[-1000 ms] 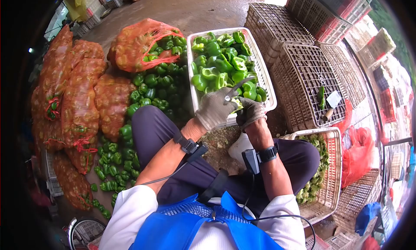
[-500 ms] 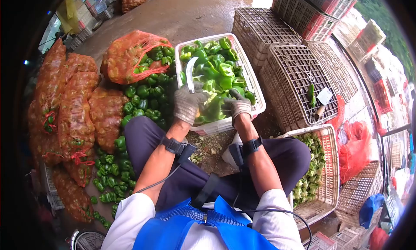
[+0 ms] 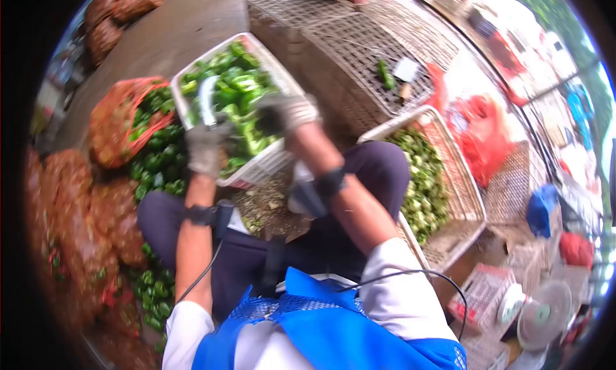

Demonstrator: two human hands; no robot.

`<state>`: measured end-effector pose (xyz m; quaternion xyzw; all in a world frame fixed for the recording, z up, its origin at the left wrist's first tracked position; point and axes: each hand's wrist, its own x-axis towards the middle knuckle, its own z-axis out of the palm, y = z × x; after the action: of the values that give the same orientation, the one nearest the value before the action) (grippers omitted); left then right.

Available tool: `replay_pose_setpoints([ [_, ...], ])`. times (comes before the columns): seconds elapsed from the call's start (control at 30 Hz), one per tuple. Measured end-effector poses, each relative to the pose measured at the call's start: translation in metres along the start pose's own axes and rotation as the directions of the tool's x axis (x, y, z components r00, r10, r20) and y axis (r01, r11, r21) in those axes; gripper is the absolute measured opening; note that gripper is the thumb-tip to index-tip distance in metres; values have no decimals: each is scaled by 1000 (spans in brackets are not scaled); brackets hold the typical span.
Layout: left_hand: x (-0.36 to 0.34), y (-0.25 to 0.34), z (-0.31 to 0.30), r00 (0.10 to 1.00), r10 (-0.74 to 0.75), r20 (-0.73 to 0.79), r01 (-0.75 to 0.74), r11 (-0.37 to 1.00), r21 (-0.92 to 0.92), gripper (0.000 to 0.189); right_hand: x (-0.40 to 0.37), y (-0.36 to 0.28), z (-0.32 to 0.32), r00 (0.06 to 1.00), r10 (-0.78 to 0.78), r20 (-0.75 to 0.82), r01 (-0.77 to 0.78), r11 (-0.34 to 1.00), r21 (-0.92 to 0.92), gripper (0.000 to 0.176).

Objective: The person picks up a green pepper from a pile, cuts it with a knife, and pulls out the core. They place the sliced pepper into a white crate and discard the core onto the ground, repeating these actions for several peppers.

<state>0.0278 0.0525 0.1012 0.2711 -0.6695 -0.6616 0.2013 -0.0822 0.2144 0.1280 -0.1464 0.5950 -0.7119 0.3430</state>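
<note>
My left hand (image 3: 208, 148), in a grey glove, is closed round a knife (image 3: 207, 99) with a pale curved blade pointing up over the crate. The white plastic crate (image 3: 282, 68) in front of me holds green bell peppers (image 3: 240, 81), several of them cut open. Over the crate's right side is my right hand (image 3: 282, 115), also gloved and smeared by motion. Whether its fingers hold anything is hidden by the blur. Whole green peppers (image 3: 157, 155) lie heaped on the floor left of the crate, beside my left hand.
Right of my knee stands a basket (image 3: 459, 177) of pale green pepper cores (image 3: 417, 184). An upturned crate (image 3: 353, 43) bears a flat-bladed tool (image 3: 405, 69) and a green pepper (image 3: 385, 73). Red net sacks (image 3: 70, 203) line the left. A red plastic bag (image 3: 478, 139) lies farther right.
My view has turned right, so the crate sits farther left in it. My right hand has risen from the peppers toward the crate's right rim. The knife stays in my left hand.
</note>
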Motion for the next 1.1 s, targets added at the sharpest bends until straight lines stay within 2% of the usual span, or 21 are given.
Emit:
replay_pose_setpoints([
  [0.03,1,-6,-1,999,-29,-31,30,998,59,31,-13,-17,-20,997,-71,8,71,996,56,21],
  [0.07,13,-33,-7,994,-25,105,24,1000,19,31,-22,-34,-42,992,-128,-1,128,989,75,22],
  [0.1,24,-63,-7,983,101,154,-143,947,289,33,-39,-48,-71,982,-183,-47,186,980,69,22],
  [0.27,32,-67,5,979,-127,158,-28,686,727,59,-121,-90,-245,839,-329,-434,320,942,-96,25],
  [0.3,48,-92,7,987,-113,111,-21,600,800,44,-139,-89,-278,797,-332,-505,314,941,-123,26],
  [0.33,43,-78,12,987,-110,120,-23,634,773,24,-158,-84,-308,753,-331,-569,304,942,-145,27],
  [0.37,51,-77,17,976,-82,201,-131,515,847,28,-176,-75,-335,716,-319,-620,285,946,-158,27],
  [0.43,57,-70,34,966,-97,239,-161,498,852,29,-210,-44,-377,657,-258,-709,222,964,-145,29],
  [0.5,66,-57,56,906,-239,349,-236,397,887,34,-232,-6,-403,563,-148,-813,115,988,-101,32],
  [0.53,54,-36,65,869,-132,477,-372,462,805,37,-241,18,-410,518,-77,-852,53,997,-57,33],
  [0.57,79,-80,75,836,-148,528,-415,459,786,40,-249,43,-414,480,-2,-877,-8,1000,-6,35],
  [0.6,75,-64,88,795,-196,574,-470,397,788,49,-256,69,-414,438,78,-896,-66,996,54,36],
  [0.63,83,-86,100,808,-158,567,-487,362,795,47,-262,94,-410,398,151,-905,-119,987,112,38],
  [0.7,86,-90,106,835,-141,533,-413,479,774,42,-268,125,-405,342,233,-910,-199,965,173,41],
  [0.77,86,-79,94,888,-160,432,-268,583,767,40,-269,133,-410,336,252,-908,-256,952,170,53],
  [0.8,85,-73,87,907,-176,383,-197,627,754,40,-269,135,-412,333,233,-914,-229,960,162,49],
  [0.83,88,-71,83,939,-115,325,-225,511,830,37,-267,140,-421,355,273,-894,-207,956,209,47],
  [0.9,102,-102,80,938,-104,330,-247,464,850,35,-269,159,-458,406,339,-849,-161,941,299,43],
  [0.93,96,-104,79,940,-153,305,-155,605,781,36,-261,161,-461,396,325,-859,-154,945,287,38],
  [1.03,99,-95,99,928,-99,360,-292,409,865,27,-233,134,-433,471,270,-840,-88,962,260,33],
  [1.1,111,-127,111,936,44,349,-324,495,806,29,-212,104,-422,538,228,-811,-38,968,246,30],
])
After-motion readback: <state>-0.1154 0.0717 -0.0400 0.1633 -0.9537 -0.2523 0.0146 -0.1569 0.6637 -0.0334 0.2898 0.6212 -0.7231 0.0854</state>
